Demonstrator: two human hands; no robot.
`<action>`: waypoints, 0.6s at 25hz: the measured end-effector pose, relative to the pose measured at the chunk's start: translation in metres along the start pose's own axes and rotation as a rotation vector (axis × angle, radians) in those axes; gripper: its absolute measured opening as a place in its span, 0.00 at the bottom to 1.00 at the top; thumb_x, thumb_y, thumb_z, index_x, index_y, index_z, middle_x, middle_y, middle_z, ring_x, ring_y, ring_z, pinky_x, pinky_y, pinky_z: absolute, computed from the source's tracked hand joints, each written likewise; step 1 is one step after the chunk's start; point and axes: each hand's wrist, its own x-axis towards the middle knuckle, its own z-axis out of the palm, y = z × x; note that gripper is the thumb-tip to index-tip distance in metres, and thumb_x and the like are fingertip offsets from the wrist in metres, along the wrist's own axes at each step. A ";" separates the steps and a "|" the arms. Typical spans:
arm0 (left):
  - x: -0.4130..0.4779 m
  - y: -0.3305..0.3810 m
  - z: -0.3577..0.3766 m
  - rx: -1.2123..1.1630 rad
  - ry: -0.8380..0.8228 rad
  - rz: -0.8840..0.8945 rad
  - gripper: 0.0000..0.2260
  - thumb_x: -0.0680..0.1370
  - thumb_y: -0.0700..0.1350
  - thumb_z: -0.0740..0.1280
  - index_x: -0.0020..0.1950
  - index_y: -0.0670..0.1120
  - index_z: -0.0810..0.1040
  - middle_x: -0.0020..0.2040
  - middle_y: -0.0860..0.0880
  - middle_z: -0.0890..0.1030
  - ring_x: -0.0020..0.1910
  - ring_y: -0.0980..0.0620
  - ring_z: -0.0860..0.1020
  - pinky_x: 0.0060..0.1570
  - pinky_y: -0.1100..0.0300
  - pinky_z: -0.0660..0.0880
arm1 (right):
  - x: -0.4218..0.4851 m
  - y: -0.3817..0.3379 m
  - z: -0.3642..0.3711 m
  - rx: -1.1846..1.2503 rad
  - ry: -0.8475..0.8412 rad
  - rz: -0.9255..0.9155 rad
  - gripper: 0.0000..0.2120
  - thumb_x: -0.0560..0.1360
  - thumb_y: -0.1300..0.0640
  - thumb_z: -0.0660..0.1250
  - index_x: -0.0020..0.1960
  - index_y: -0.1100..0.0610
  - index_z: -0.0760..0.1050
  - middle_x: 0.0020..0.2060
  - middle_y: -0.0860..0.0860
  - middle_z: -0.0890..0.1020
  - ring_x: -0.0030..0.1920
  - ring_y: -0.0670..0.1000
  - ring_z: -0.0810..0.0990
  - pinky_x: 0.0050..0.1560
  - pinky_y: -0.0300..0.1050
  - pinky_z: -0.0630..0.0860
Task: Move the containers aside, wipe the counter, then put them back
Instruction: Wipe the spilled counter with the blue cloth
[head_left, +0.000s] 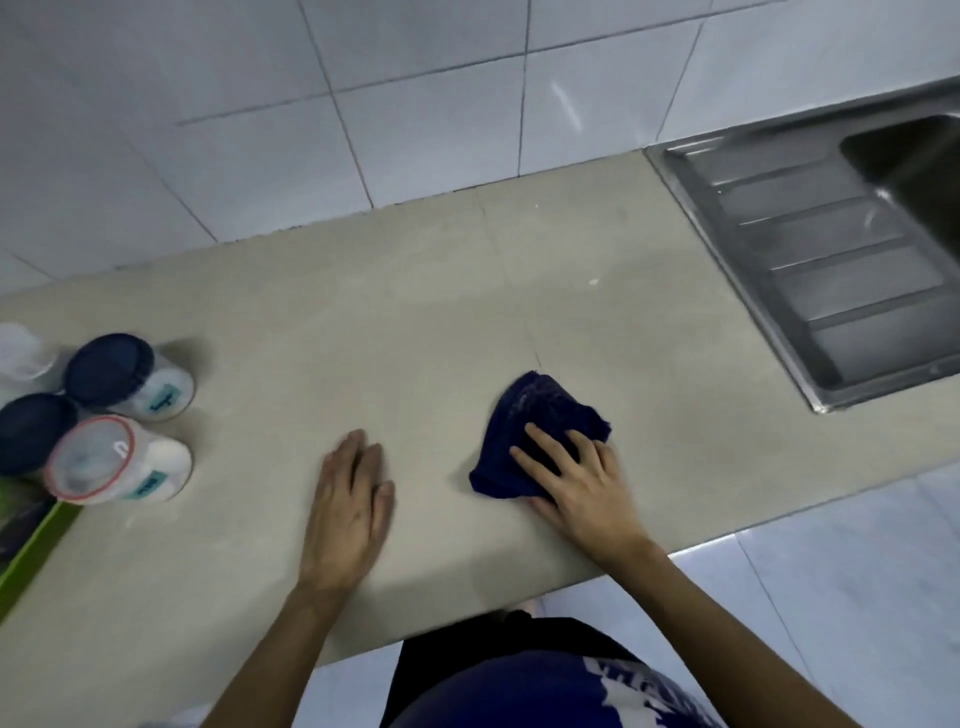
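Observation:
A crumpled dark blue cloth (535, 421) lies on the beige counter (415, 312), and my right hand (576, 478) presses flat on its near part with the fingers spread. My left hand (350, 506) rests palm down on the bare counter to the left of the cloth, holding nothing. Several containers stand grouped at the far left: a jar with a dark blue lid (127, 376), a second dark blue lid (31, 431) behind it, a clear jar with a red-rimmed lid (111, 462) and a white-capped one (21, 351) at the frame edge.
A steel sink with a ribbed drainboard (821, 270) is set into the counter at the right. A green tray edge (36, 545) shows at the lower left. White wall tiles run behind the counter, and the counter's front edge is right at my body.

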 end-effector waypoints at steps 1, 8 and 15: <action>-0.002 0.014 0.005 -0.028 -0.014 0.044 0.23 0.80 0.51 0.52 0.69 0.39 0.69 0.73 0.40 0.65 0.73 0.45 0.61 0.72 0.49 0.56 | -0.014 0.012 -0.001 0.002 0.003 0.077 0.23 0.75 0.40 0.56 0.68 0.44 0.70 0.70 0.48 0.72 0.58 0.60 0.76 0.56 0.57 0.73; 0.005 0.076 0.030 -0.114 -0.065 0.195 0.23 0.79 0.54 0.54 0.66 0.40 0.73 0.71 0.42 0.68 0.70 0.44 0.66 0.68 0.43 0.66 | -0.057 0.099 -0.011 -0.001 -0.012 0.638 0.23 0.75 0.43 0.62 0.69 0.47 0.69 0.70 0.51 0.71 0.61 0.63 0.73 0.55 0.58 0.71; -0.012 0.059 0.025 -0.144 -0.040 0.097 0.23 0.79 0.55 0.53 0.67 0.42 0.70 0.73 0.44 0.66 0.72 0.47 0.63 0.71 0.47 0.64 | -0.035 0.082 0.006 0.084 -0.083 0.655 0.29 0.76 0.37 0.53 0.74 0.47 0.61 0.76 0.53 0.61 0.74 0.66 0.55 0.73 0.66 0.51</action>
